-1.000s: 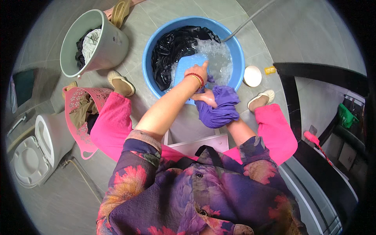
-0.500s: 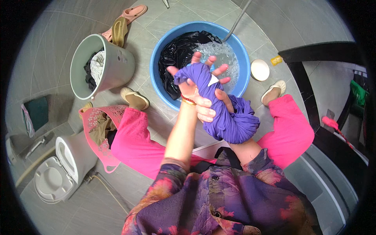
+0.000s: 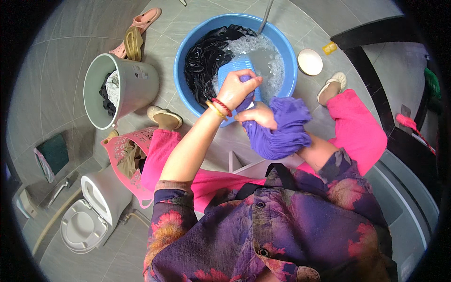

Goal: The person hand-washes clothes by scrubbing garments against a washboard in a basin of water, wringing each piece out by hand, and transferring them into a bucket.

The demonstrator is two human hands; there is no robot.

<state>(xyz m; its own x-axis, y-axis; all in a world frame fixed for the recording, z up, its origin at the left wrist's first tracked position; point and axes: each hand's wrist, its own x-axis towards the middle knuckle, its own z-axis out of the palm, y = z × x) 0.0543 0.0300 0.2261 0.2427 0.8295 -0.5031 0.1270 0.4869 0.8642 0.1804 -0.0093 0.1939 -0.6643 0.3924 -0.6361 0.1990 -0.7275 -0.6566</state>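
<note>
A twisted purple cloth (image 3: pixel 282 129) hangs between my hands over the near rim of a blue tub (image 3: pixel 180 66). My left hand (image 3: pixel 237 88), with red and yellow bracelets at its wrist, is closed around the narrow end of the cloth. Just below and to the right, my right hand (image 3: pixel 257 115) grips the same cloth, whose loose bulk drapes over that wrist. Behind my left hand a ribbed blue washboard (image 3: pixel 228 69) slants into the tub. Wet black clothing (image 3: pixel 206 54) lies in the tub's left side, beside foamy water (image 3: pixel 272 66).
A grey hose (image 3: pixel 266 16) reaches into the tub. Right of it are a white bowl (image 3: pixel 310 62) and a yellow item (image 3: pixel 330 48). To the left stand a pale bucket (image 3: pixel 141 82) of laundry, a pink basket (image 3: pixel 117 150) with clothes and a white toilet (image 3: pixel 84 225).
My left hand's fingers were spread behind the cloth and are now closed around its end. The washboard has come into clear view, and the cloth bundle sits slightly higher in the picture.
</note>
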